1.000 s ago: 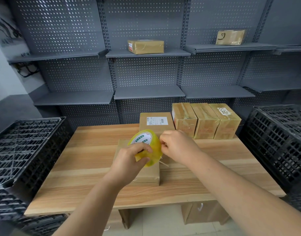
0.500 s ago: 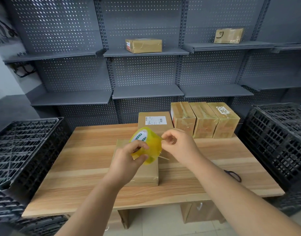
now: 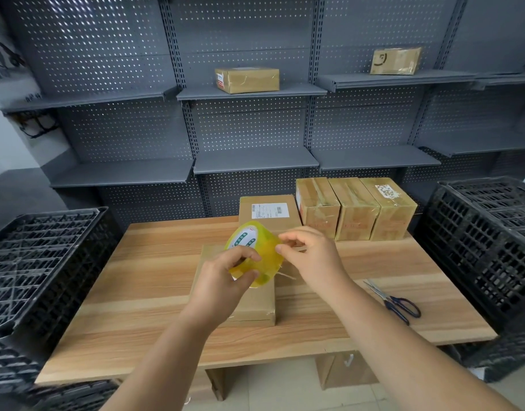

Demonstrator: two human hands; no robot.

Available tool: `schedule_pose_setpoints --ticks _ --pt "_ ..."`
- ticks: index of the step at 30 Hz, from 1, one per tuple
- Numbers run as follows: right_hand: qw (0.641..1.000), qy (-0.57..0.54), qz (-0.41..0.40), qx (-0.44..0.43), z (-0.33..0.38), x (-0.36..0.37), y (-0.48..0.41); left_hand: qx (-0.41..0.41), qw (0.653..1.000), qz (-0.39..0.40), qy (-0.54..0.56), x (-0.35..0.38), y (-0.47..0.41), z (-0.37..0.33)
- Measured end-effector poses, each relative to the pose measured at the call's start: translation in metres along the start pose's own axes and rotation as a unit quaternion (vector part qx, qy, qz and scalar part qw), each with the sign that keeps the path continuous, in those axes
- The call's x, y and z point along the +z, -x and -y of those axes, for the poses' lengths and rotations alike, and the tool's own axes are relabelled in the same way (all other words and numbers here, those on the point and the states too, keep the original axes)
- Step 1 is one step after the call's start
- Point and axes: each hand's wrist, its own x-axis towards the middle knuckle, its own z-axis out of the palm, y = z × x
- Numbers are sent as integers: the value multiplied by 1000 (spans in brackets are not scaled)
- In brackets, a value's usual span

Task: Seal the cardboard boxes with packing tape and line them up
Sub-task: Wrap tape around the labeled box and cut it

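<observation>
Shifted since a second ago, the right forearm now uncovers the scissors (image 3: 395, 301) on the table (image 3: 136, 292), while the tape roll (image 3: 255, 253) stays raised above the flat cardboard box (image 3: 255, 307) at the table's middle. The left hand (image 3: 222, 280) grips the roll from the near side, thumb and fingers curled round its band. The right hand (image 3: 311, 256) pinches at its right rim, fingers curled. The roll is translucent yellow and tilted, its white side with green print facing up and left. Behind it lies a labelled box (image 3: 268, 210), just beside three taped boxes (image 3: 356, 209) standing in a touching row.
</observation>
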Motion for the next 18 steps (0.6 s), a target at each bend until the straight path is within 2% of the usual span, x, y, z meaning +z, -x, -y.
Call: schedule_pose_setpoints --ticks 5,10,15,18 --pt "989 96 101 -54 -1 -11 -9 19 1000 12 -19 -5 1 0" --pt "957 205 167 -121 7 -15 -15 15 999 43 -28 -11 -2 -3" --pt "922 297 202 -143 22 -11 -18 25 997 50 -47 -16 -7 -5" --pt "922 308 186 -141 25 -10 -19 34 997 50 -51 -18 -9 -6"
